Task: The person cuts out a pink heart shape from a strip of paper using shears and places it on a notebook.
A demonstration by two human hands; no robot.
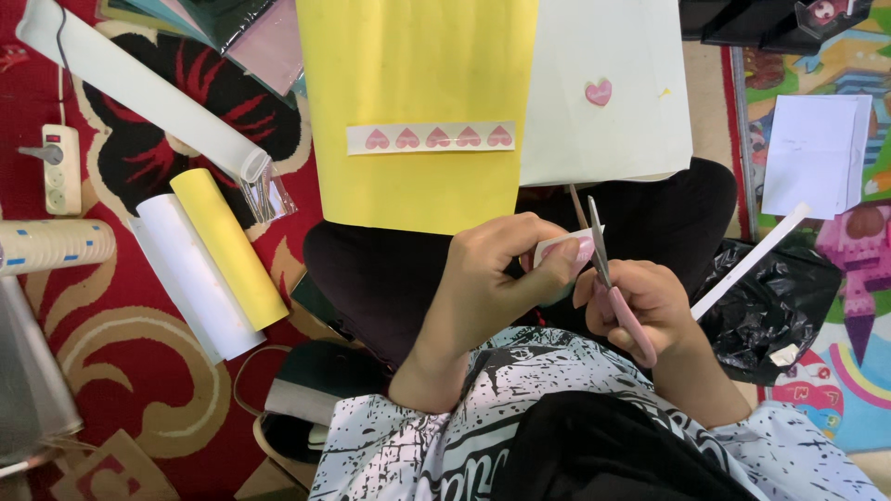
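Left hand (492,278): grip closed, thumb and fingers pinching a small paper piece (564,249) with a pink shape on it, held over the lap.
Right hand (650,301): grip closed through the pink handles of the scissors (613,288); the blades point up, just beside the paper piece, their tips at its right edge.
Yellow sheet (418,74): lies ahead of the hands; a white strip (432,138) with five pink hearts rests on it.
White sheet (608,56): overlaps the yellow sheet's right side; one pink heart (599,92) sits on it.
Black plastic bag (770,306): at the right on the floor, crumpled; contents cannot be told.
Rolls: a yellow roll (227,246) and a white roll (190,278) lie side by side, touching, on the red carpet (121,371) at the left.
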